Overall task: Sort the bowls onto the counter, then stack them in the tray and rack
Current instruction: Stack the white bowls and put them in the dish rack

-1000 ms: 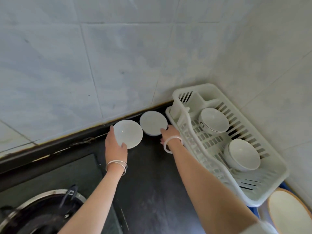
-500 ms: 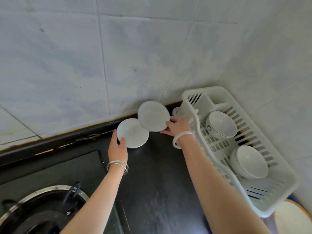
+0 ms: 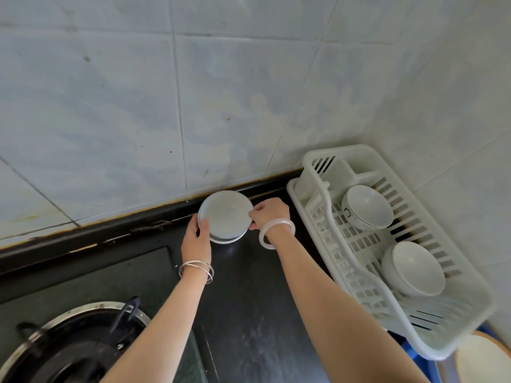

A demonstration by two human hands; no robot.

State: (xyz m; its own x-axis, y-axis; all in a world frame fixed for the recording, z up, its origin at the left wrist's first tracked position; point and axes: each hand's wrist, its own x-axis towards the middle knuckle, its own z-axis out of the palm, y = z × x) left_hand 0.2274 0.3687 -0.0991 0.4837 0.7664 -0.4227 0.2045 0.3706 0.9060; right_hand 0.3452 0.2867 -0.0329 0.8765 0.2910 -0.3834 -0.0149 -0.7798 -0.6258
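Where the dark, glossy counter [image 3: 249,299] meets the pale marbled wall tiles [image 3: 110,106], two shallow white dishes sit one on the other, the upper dish [image 3: 225,212] round, smooth and faintly translucent, the lower dish [image 3: 232,239] showing only as a thin curved rim beneath its near edge. Both hands are on the stack: the left hand [image 3: 196,239] cups the left side with fingers curled round the rim, and the right hand [image 3: 269,214] pinches the right edge between thumb and fingertips, so each hand is closed on the upper dish. A pair of thin silvery bangles [image 3: 196,269] rings the left wrist, and a thick, milky, smooth bangle [image 3: 276,233] hangs on the right wrist. Just to the right of the hands stands a white plastic rack [image 3: 359,286], rectangular with rounded corners and slatted, lattice-like walls and floor, set at an angle in the corner. Two deep white ceramic bowls rest in it, well apart from the dishes: the far bowl [image 3: 367,205] tilted, with a dark line near its rim, and the near bowl [image 3: 412,269] plain and glossy. At the lower left, a round metal burner ring [image 3: 83,319] with black pot supports is set into the stove top. A round pale plate with a wood-coloured edge [image 3: 484,357] peeks in at the lower right corner.
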